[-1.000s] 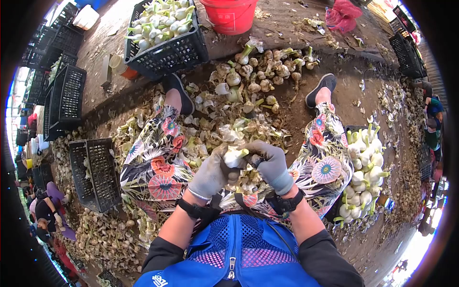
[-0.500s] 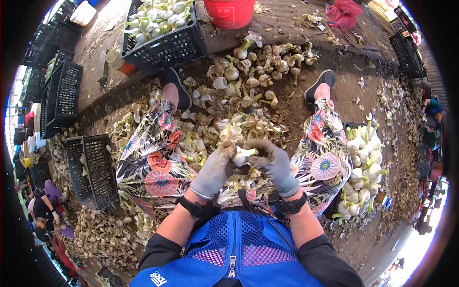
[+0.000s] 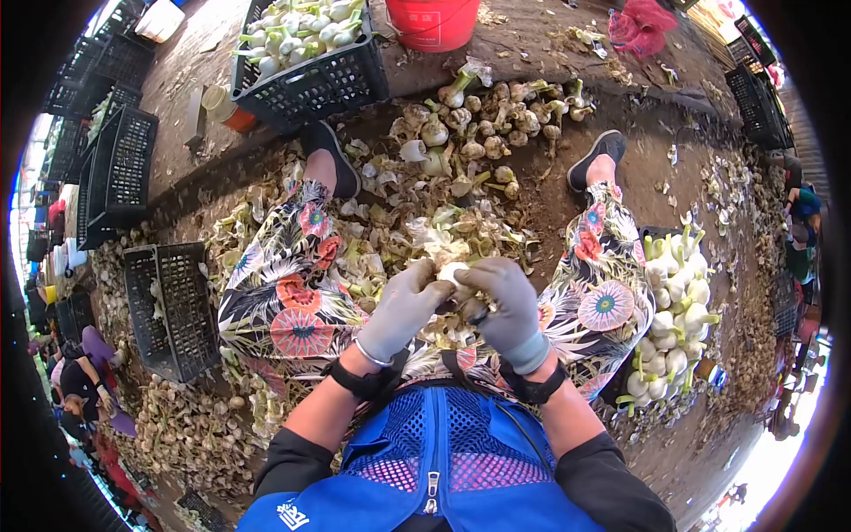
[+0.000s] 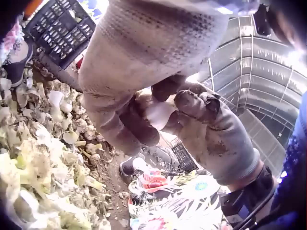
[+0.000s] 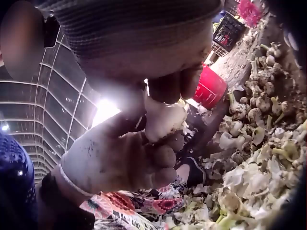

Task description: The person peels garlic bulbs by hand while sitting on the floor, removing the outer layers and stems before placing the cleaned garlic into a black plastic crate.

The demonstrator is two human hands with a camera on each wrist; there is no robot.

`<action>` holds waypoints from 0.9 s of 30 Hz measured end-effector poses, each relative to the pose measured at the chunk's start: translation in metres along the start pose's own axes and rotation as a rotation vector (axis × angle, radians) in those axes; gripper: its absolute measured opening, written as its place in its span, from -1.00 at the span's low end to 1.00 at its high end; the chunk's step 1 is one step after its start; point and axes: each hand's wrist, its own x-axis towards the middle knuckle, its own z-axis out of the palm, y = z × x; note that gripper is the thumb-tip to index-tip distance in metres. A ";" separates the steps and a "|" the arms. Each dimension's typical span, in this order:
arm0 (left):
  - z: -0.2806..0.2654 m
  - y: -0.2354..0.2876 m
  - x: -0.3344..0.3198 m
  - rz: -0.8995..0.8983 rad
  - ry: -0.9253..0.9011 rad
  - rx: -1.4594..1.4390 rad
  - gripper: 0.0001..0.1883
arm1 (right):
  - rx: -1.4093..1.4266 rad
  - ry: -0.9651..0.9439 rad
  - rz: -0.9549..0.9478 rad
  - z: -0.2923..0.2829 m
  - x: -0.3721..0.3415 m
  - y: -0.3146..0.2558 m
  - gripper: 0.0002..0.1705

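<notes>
Between the two gloved hands, over the lap, is a white garlic bulb (image 3: pixel 454 271). My left hand (image 3: pixel 403 306) grips it from the left, with thumb and fingers curled about its side. From the other side my right hand (image 3: pixel 505 306) pinches the bulb, its fingers bent over the top. In the right wrist view the pale garlic bulb (image 5: pixel 163 120) shows between both sets of fingers. The left wrist view shows only part of it, the rest hidden behind the gloves. Both gloves are grey, with dark, dirty fingertips.
Loose garlic skins (image 3: pixel 381 239) heap up between the legs, with untrimmed garlic bulbs (image 3: pixel 496 124) beyond. A black crate of garlic (image 3: pixel 310 89) stands ahead left, near a red bucket (image 3: pixel 432 25). Cleaned garlic (image 3: pixel 674 310) fills a crate by the right leg; an empty-looking crate (image 3: pixel 173 310) sits left.
The bulb has turned: its stem pointed right earlier, and now its round white side faces up. The right hand's fingers have moved over onto the bulb.
</notes>
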 end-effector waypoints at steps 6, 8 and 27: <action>-0.008 0.007 -0.012 -0.149 -0.034 -0.269 -0.67 | 0.254 0.008 0.291 -0.007 -0.005 0.003 -0.60; -0.014 0.007 -0.013 0.114 -0.029 0.057 -0.66 | 0.375 0.001 0.419 -0.012 -0.002 0.002 -0.67; -0.008 -0.007 -0.025 0.247 0.004 0.339 -0.60 | 0.960 0.251 0.872 -0.010 -0.022 0.032 -0.72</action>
